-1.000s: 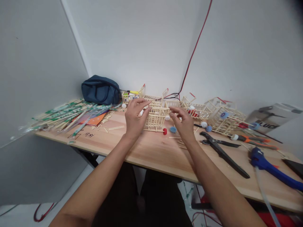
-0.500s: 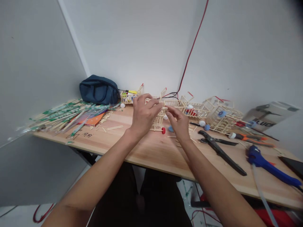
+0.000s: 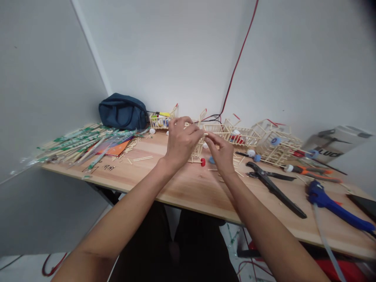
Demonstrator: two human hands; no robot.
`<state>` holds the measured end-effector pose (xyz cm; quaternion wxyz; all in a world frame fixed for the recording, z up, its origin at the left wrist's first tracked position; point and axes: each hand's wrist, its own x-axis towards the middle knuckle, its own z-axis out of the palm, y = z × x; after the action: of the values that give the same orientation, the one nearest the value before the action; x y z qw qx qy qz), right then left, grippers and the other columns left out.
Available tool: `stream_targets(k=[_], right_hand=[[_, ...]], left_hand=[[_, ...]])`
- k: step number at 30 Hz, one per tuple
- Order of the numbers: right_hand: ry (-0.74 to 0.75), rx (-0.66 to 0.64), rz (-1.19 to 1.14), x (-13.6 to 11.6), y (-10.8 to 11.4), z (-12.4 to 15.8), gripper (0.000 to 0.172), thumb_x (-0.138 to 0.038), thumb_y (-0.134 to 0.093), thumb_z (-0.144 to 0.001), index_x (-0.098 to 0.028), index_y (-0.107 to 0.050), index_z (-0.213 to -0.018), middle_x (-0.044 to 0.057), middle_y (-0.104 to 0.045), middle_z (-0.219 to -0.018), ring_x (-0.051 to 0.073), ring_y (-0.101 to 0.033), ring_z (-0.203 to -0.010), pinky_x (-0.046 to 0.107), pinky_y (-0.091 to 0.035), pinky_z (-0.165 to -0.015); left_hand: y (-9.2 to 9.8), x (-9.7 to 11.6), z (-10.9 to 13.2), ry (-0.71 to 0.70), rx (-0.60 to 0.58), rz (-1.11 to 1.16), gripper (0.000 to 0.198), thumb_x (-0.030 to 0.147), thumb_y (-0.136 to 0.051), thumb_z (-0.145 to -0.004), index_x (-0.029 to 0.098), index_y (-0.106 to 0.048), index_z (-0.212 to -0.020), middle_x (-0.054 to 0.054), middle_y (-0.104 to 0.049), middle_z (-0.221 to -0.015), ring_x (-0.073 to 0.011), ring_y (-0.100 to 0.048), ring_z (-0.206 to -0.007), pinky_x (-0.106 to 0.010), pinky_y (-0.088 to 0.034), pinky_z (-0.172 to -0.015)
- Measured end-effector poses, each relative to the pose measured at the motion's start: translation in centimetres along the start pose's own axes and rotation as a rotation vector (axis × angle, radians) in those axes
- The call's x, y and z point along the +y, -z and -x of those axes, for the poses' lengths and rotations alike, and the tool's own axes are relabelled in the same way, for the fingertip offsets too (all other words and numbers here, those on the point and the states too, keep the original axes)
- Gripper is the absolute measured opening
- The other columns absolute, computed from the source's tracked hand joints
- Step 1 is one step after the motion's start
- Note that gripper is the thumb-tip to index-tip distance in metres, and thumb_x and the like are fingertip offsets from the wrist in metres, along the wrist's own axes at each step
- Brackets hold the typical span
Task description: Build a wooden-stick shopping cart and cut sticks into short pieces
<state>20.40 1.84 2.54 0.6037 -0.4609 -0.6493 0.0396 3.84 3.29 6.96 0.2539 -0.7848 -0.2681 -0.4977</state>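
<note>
At the middle of the table my left hand (image 3: 182, 141) is closed on the upper part of a small cart (image 3: 194, 158) built from thin wooden sticks. Much of the cart is hidden behind that hand; a red wheel (image 3: 203, 161) shows at its lower right corner. My right hand (image 3: 222, 152) pinches at the cart's top edge from the right, its thumb and forefinger meeting my left fingertips near a short pale stick end (image 3: 206, 134). A blue bottle cap (image 3: 212, 159) lies just left of my right wrist.
Other stick carts (image 3: 245, 137) line the wall. Black cutters (image 3: 276, 192), orange-handled pliers (image 3: 311, 172) and a blue glue gun (image 3: 335, 205) lie right. A navy pouch (image 3: 122, 111), wrapped sticks (image 3: 73, 143) and an orange sheet (image 3: 113, 149) are left. A carton (image 3: 337, 145) leans at far right.
My left hand has shifted slightly right over the cart, its fingers closer to my right fingertips. The right hand and everything on the table look nearly the same.
</note>
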Motion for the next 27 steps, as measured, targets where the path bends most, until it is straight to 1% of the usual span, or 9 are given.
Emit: stream_targets(k=[4, 7, 10, 14, 20, 24, 27], right_hand=[[0.04, -0.003, 0.017, -0.1, -0.01, -0.18, 0.029, -0.032, -0.058, -0.09, -0.028, -0.071, -0.116, 0.002, -0.072, -0.117, 0.02, -0.068, -0.107, 0.037, -0.053, -0.094], [0.075, -0.018, 0.02, -0.04, 0.02, -0.29, 0.029, -0.033, -0.057, -0.092, -0.029, -0.071, -0.116, 0.002, -0.071, -0.12, 0.02, -0.065, -0.113, 0.039, -0.05, -0.1], [0.088, -0.023, 0.01, -0.04, -0.02, -0.34, 0.028, -0.033, -0.055, -0.093, -0.029, -0.071, -0.116, 0.001, -0.071, -0.12, 0.02, -0.064, -0.115, 0.04, -0.049, -0.103], [0.076, -0.005, 0.001, -0.25, -0.22, -0.39, 0.027, -0.034, -0.057, -0.092, -0.029, -0.072, -0.114, 0.001, -0.072, -0.118, 0.02, -0.066, -0.111, 0.039, -0.05, -0.101], [0.068, 0.012, -0.008, -0.35, -0.44, -0.43, 0.026, -0.035, -0.058, -0.091, -0.028, -0.074, -0.111, 0.001, -0.073, -0.113, 0.021, -0.069, -0.106, 0.038, -0.053, -0.095], [0.067, 0.012, 0.018, -0.14, -0.49, -0.38, 0.026, -0.036, -0.058, -0.091, -0.029, -0.074, -0.11, -0.001, -0.073, -0.113, 0.022, -0.069, -0.106, 0.039, -0.053, -0.096], [0.082, 0.012, 0.005, -0.06, -0.55, -0.36, 0.025, -0.036, -0.058, -0.091, -0.029, -0.074, -0.11, -0.001, -0.073, -0.113, 0.021, -0.069, -0.107, 0.039, -0.053, -0.097]], left_hand=[[-0.06, 0.02, 0.01, 0.01, -0.018, 0.02, 0.016, 0.026, -0.055, -0.094, 0.024, -0.07, -0.089, -0.003, -0.07, -0.084, -0.0228, -0.055, -0.104, -0.045, -0.029, -0.095], [-0.11, 0.0, 0.03, 0.019, -0.019, 0.034, 0.016, 0.026, -0.055, -0.094, 0.024, -0.07, -0.089, -0.002, -0.071, -0.084, -0.0233, -0.055, -0.104, -0.045, -0.029, -0.095], [-0.14, 0.0, 0.03, 0.028, -0.029, 0.046, 0.015, 0.027, -0.056, -0.094, 0.024, -0.07, -0.089, -0.002, -0.071, -0.085, -0.023, -0.056, -0.104, -0.046, -0.028, -0.096], [-0.12, 0.03, 0.01, 0.052, -0.045, 0.077, 0.013, 0.027, -0.058, -0.093, 0.025, -0.07, -0.09, -0.002, -0.071, -0.086, -0.0231, -0.055, -0.106, -0.046, -0.028, -0.097], [-0.03, 0.07, 0.04, 0.043, -0.036, 0.058, 0.016, 0.03, -0.056, -0.093, 0.024, -0.071, -0.09, -0.003, -0.072, -0.086, -0.0231, -0.055, -0.104, -0.045, -0.029, -0.096], [0.1, 0.1, -0.01, 0.063, -0.043, 0.075, 0.015, 0.03, -0.057, -0.093, 0.024, -0.071, -0.089, -0.003, -0.071, -0.085, -0.0231, -0.055, -0.105, -0.046, -0.029, -0.096], [0.15, 0.1, -0.01, 0.053, -0.036, 0.061, 0.016, 0.03, -0.057, -0.093, 0.024, -0.071, -0.089, -0.003, -0.071, -0.084, -0.0231, -0.056, -0.104, -0.046, -0.029, -0.096]])
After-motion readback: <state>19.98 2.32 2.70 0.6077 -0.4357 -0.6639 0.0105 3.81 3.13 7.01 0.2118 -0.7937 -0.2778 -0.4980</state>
